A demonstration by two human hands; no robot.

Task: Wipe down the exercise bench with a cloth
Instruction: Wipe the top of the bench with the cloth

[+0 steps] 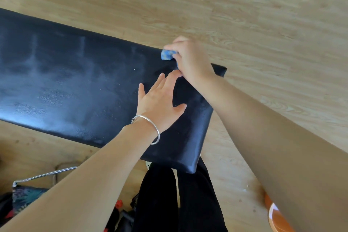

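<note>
black padded bench point(66, 84) runs from the left edge toward centre-right over a wood floor point(244, 15), its short end nearest the person. pale hazy streaks show across the bench top, mostly on the left half. the right hand point(190, 58) is at the far long edge of the bench near that end, fingers curled round a bunched blue cloth point(166, 55). the cloth touches the bench edge and the hand is a bit blurred. the left hand point(158, 107) lies flat on the bench top just beside the right wrist, fingers straight and spread wide, holding nothing. silver bracelet point(150, 128) on the left wrist. black trousers point(169, 203) below the bench end. metal frame point(47, 174) lower left, orange object point(276, 216) bottom right, partly hidden by the right arm.
</note>
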